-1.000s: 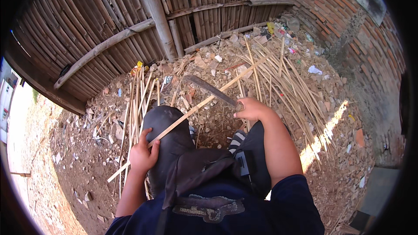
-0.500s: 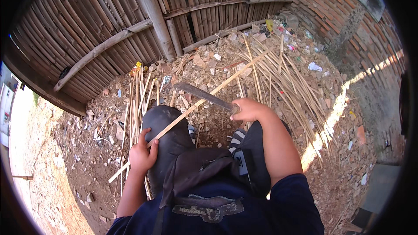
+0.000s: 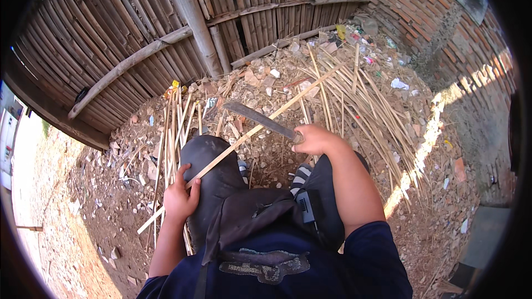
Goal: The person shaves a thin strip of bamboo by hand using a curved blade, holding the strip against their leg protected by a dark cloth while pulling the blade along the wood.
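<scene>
My left hand point(image 3: 182, 195) is closed around the lower part of a long pale bamboo strip point(image 3: 239, 141). The strip slants across my left knee, its short end sticking out behind the hand and its far end reaching up to the right. In my right hand point(image 3: 315, 139) is the handle of a machete point(image 3: 257, 117), mostly hidden by the fingers. The dark, worn blade points left and crosses the strip beyond my knees; whether its edge bites into the strip I cannot tell.
A bundle of bamboo strips point(image 3: 176, 119) lies beside my left knee. More strips point(image 3: 382, 116) are spread over the stony ground to the right. A slatted bamboo wall point(image 3: 133, 27) closes off the far side, and a brick wall point(image 3: 410, 5) the right.
The machete blade has turned very slightly against the strip. Both hands and the strip otherwise stay almost where they were.
</scene>
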Action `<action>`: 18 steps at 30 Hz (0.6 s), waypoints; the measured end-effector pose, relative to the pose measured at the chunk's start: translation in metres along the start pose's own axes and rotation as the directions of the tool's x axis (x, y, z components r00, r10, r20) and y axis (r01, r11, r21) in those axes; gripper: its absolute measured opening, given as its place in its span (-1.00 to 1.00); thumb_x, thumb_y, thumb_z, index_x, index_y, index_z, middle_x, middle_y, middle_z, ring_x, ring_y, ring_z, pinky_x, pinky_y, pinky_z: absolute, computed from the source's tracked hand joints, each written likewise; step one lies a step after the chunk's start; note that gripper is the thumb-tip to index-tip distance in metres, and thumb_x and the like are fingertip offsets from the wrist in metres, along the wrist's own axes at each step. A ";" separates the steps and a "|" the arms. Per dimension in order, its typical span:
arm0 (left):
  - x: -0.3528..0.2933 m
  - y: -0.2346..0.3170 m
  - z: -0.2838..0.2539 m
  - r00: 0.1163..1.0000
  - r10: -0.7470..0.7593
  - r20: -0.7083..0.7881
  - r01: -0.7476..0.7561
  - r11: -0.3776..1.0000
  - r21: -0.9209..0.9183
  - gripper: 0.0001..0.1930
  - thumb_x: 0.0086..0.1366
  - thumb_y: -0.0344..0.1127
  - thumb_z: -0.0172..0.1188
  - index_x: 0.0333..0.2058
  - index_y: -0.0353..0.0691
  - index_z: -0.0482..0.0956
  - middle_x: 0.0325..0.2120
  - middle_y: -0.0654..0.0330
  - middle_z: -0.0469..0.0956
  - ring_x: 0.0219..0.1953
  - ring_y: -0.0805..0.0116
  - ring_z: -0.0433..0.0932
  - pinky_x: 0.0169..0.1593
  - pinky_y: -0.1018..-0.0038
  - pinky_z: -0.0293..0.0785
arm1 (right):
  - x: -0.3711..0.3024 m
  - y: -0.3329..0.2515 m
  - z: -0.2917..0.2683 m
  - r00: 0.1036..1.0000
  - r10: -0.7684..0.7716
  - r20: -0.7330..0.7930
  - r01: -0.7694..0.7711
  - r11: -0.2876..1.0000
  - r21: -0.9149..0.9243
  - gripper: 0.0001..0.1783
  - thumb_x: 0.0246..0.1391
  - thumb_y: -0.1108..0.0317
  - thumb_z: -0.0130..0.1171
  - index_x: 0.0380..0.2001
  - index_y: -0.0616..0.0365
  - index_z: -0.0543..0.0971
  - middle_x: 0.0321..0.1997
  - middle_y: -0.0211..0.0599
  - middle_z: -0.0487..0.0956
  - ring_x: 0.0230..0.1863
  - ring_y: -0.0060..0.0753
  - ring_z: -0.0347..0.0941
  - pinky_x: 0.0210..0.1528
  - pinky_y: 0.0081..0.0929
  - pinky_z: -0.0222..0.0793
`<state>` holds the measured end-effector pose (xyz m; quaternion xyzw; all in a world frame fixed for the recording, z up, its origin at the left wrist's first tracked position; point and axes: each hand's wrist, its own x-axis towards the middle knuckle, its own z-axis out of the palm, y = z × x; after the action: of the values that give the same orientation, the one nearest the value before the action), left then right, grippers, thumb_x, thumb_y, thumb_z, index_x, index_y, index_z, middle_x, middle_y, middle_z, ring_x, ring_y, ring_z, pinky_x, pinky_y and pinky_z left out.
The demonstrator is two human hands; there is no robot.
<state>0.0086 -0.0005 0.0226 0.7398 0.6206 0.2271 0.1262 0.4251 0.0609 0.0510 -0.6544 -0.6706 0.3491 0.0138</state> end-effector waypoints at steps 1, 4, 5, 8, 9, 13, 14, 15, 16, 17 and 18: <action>0.000 0.001 0.000 1.000 0.000 0.001 0.000 1.000 0.001 -0.50 0.34 -0.12 0.24 0.20 -0.11 0.43 -0.75 0.16 0.47 -0.68 0.04 0.53 -0.53 0.15 0.41 | 0.000 -0.001 0.001 1.000 0.000 0.001 0.000 1.000 0.001 -0.42 0.00 0.09 0.39 0.06 0.15 0.59 -0.06 0.05 0.66 0.03 0.06 0.58 0.10 -0.17 0.47; 0.000 0.002 -0.001 1.000 -0.009 0.004 0.009 1.000 0.007 -0.50 0.33 -0.13 0.25 0.20 -0.11 0.43 -0.75 0.16 0.47 -0.68 0.04 0.53 -0.53 0.15 0.41 | 0.002 0.002 0.004 1.000 -0.027 0.010 0.026 1.000 0.002 -0.45 0.00 0.10 0.39 0.03 0.16 0.61 -0.09 0.06 0.66 0.01 0.07 0.59 0.08 -0.16 0.47; 0.000 0.002 -0.001 1.000 -0.007 0.000 0.007 1.000 0.005 -0.50 0.33 -0.13 0.25 0.20 -0.11 0.43 -0.75 0.16 0.47 -0.68 0.04 0.54 -0.53 0.16 0.41 | 0.004 0.006 0.007 0.998 -0.056 -0.030 0.056 0.998 -0.011 -0.47 0.01 0.10 0.39 0.01 0.16 0.61 -0.11 0.06 0.66 -0.01 0.06 0.59 0.06 -0.16 0.48; 0.000 0.002 0.000 1.000 -0.007 -0.001 0.007 1.000 0.001 -0.50 0.34 -0.13 0.25 0.20 -0.12 0.43 -0.75 0.15 0.48 -0.67 0.04 0.54 -0.52 0.16 0.42 | 0.006 0.011 0.009 0.994 -0.090 -0.062 0.088 0.996 -0.032 -0.49 0.01 0.10 0.40 -0.02 0.16 0.62 -0.14 0.05 0.67 -0.04 0.05 0.60 0.03 -0.15 0.48; 0.000 0.002 0.000 1.000 -0.010 -0.001 0.010 1.000 -0.001 -0.50 0.34 -0.13 0.25 0.20 -0.12 0.43 -0.74 0.15 0.48 -0.67 0.04 0.54 -0.52 0.16 0.42 | 0.007 0.011 0.009 0.994 -0.094 -0.056 0.091 0.995 -0.042 -0.49 0.02 0.10 0.40 -0.03 0.16 0.62 -0.15 0.04 0.67 -0.05 0.05 0.60 0.02 -0.15 0.48; 0.000 0.001 0.000 1.000 -0.012 0.001 0.012 1.000 0.000 -0.50 0.34 -0.13 0.25 0.20 -0.12 0.43 -0.74 0.15 0.48 -0.66 0.03 0.55 -0.51 0.16 0.43 | 0.007 0.011 0.008 0.994 -0.098 -0.041 0.096 0.995 -0.031 -0.50 0.02 0.09 0.40 -0.03 0.16 0.62 -0.15 0.03 0.67 -0.06 0.04 0.61 0.01 -0.15 0.48; 0.000 0.002 0.000 1.000 -0.014 0.000 0.014 1.000 -0.002 -0.50 0.34 -0.13 0.25 0.20 -0.11 0.43 -0.74 0.15 0.48 -0.66 0.03 0.55 -0.51 0.16 0.43 | 0.006 0.011 0.007 0.996 -0.087 -0.034 0.086 0.996 -0.024 -0.50 0.02 0.09 0.40 -0.03 0.16 0.62 -0.15 0.04 0.67 -0.06 0.04 0.61 0.01 -0.15 0.48; 0.000 0.002 0.000 1.000 -0.015 0.000 0.015 1.000 -0.005 -0.50 0.34 -0.13 0.25 0.20 -0.11 0.43 -0.74 0.15 0.48 -0.66 0.04 0.55 -0.51 0.16 0.43 | 0.006 0.010 0.007 0.997 -0.076 -0.026 0.076 0.997 -0.018 -0.50 0.02 0.09 0.40 -0.04 0.16 0.62 -0.15 0.04 0.67 -0.06 0.05 0.60 0.01 -0.15 0.48; 0.001 0.002 0.000 1.000 -0.014 0.000 0.014 1.000 -0.005 -0.50 0.34 -0.13 0.25 0.20 -0.11 0.43 -0.74 0.15 0.48 -0.66 0.04 0.55 -0.51 0.16 0.43 | 0.006 0.011 0.007 0.997 -0.075 -0.028 0.075 0.997 -0.017 -0.50 0.02 0.09 0.40 -0.04 0.16 0.62 -0.15 0.04 0.67 -0.06 0.05 0.60 0.01 -0.15 0.48; 0.001 0.002 0.000 1.000 -0.011 -0.001 0.011 1.000 0.005 -0.50 0.34 -0.13 0.25 0.20 -0.11 0.43 -0.74 0.15 0.48 -0.66 0.04 0.55 -0.51 0.16 0.43 | 0.007 0.011 0.006 0.998 -0.068 -0.012 0.067 0.997 -0.026 -0.41 0.01 0.06 0.41 0.04 0.19 0.58 -0.10 0.09 0.66 -0.01 0.08 0.59 0.05 -0.15 0.47; 0.001 0.002 0.000 1.000 -0.009 -0.001 0.009 1.000 0.014 -0.50 0.34 -0.13 0.25 0.20 -0.11 0.43 -0.74 0.15 0.48 -0.66 0.04 0.55 -0.51 0.15 0.43 | 0.007 0.010 0.005 0.998 -0.059 0.004 0.059 0.998 -0.035 -0.32 0.01 0.03 0.43 0.11 0.22 0.55 -0.04 0.13 0.65 0.03 0.11 0.58 0.09 -0.15 0.46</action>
<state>0.0101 0.0001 0.0239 0.7378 0.6255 0.2227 0.1217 0.4304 0.0639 0.0387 -0.6337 -0.6959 0.3377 0.0116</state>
